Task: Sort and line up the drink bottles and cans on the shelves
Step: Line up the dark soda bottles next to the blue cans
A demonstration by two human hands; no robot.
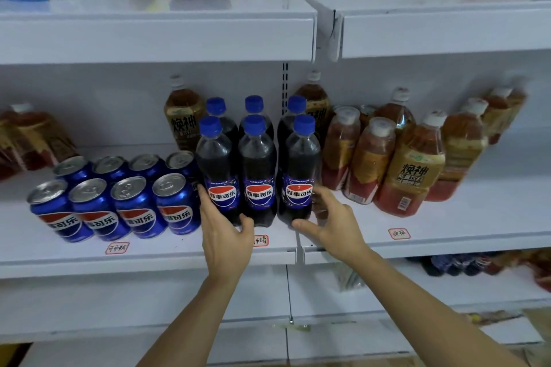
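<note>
Middle shelf [179,256], left to right as we find it:
- Blue cola cans [119,197]: eight, upright, two rows of four.
- Cola bottles [258,170]: six, blue caps, three in front and three behind, labels facing out.
- Tea bottles [411,164]: amber, white caps, bunched unevenly at right; one more stands behind the cola.

Our left hand [226,235] curls round the base of the front-left cola bottle. Our right hand [331,220] cups the base of the front-right one, thumb in front.

Handwritten tags [117,247] sit along the shelf edge.
</note>
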